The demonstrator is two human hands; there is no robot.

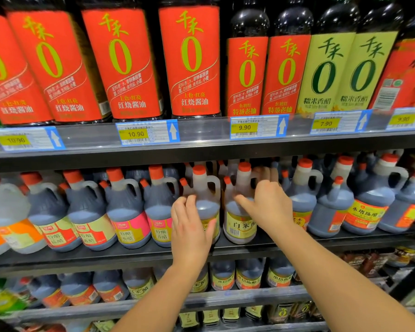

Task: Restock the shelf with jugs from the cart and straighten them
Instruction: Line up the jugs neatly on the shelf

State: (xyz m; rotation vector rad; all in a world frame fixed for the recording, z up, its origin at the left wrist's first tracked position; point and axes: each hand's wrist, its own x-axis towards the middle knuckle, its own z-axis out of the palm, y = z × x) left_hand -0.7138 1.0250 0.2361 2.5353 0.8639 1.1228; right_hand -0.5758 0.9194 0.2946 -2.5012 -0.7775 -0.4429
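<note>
Supermarket shelving fills the view; the middle shelf carries a front row of about eleven dark vinegar jugs with red caps and side handles. Near the front edge, at its centre, the left hand cups one yellow-labelled jug, fingers loosely curled on it. The right hand wraps the neighbouring jug, labelled 白米醋, fingers through its handle.

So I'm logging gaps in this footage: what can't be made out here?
- Cart: outside the head view.
- Label of the jug under the left hand: hidden by that hand.
- Right hand fingers: motion-blurred, grip unclear.
- Leftmost price tag: blurred.
- Bottom-shelf bottles: too small, partly behind the arms.
</note>
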